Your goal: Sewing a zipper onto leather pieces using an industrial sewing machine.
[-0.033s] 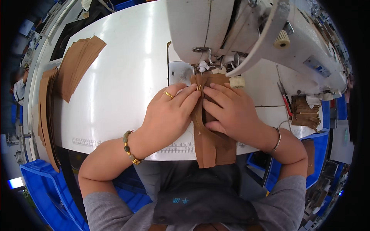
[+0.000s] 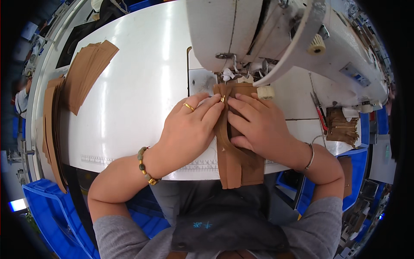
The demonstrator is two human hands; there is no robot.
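Observation:
A brown fabric piece (image 2: 240, 172) with a zipper (image 2: 223, 125) down its length lies under the sewing machine's presser foot (image 2: 227, 76). Its lower end hangs over the table's near edge. My left hand (image 2: 192, 121), ring on one finger, has its fingers together at the left edge of the strip, by the gold zipper pull (image 2: 223, 99); its thumb is hidden. From the other side my right hand (image 2: 261, 123) holds the fabric with bent fingertips along the zipper and its thumb lower on the cloth. Between the two hands the strip curves and ripples.
The white sewing machine (image 2: 345, 56) fills the upper right. Stacked brown pieces (image 2: 88, 73) lie at the table's left, more (image 2: 54, 125) overhanging its edge. Red-handled tweezers (image 2: 320, 113) rest beside a brown bundle (image 2: 342, 125) on the right. Blue bins (image 2: 51, 216) stand below; a printed ruler (image 2: 194, 166) follows the near edge.

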